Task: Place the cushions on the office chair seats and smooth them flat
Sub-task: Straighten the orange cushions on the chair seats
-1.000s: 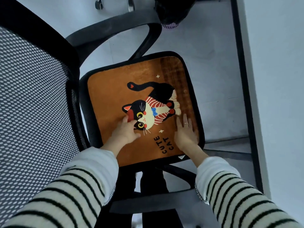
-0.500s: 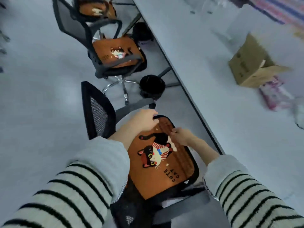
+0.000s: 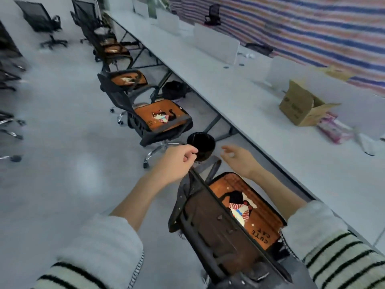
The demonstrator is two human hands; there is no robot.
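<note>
The orange cat cushion [image 3: 257, 202] lies flat on the seat of the nearest office chair [image 3: 210, 224], whose mesh back hides its left part. My left hand [image 3: 177, 161] hovers just above the top corner of that chair back, fingers curled with nothing visible in them. Beyond the cushion's far edge my right hand [image 3: 238, 159] is raised in the air, blurred, with its fingers apart and empty. Further along the row, a second chair's cushion [image 3: 162, 117], a third cushion [image 3: 128, 79] and a fourth cushion [image 3: 113, 50] rest on their seats.
A long white desk [image 3: 250, 105] runs along the right of the chair row, carrying a cardboard box [image 3: 302, 107] and a pink packet [image 3: 335, 130]. A black bin [image 3: 201, 146] stands between the two nearest chairs. More bare black chairs [image 3: 41, 19] stand at far left.
Both hands have come off the cushion and risen toward the chair's far side. My view has lifted from the seat to the whole chair row.
</note>
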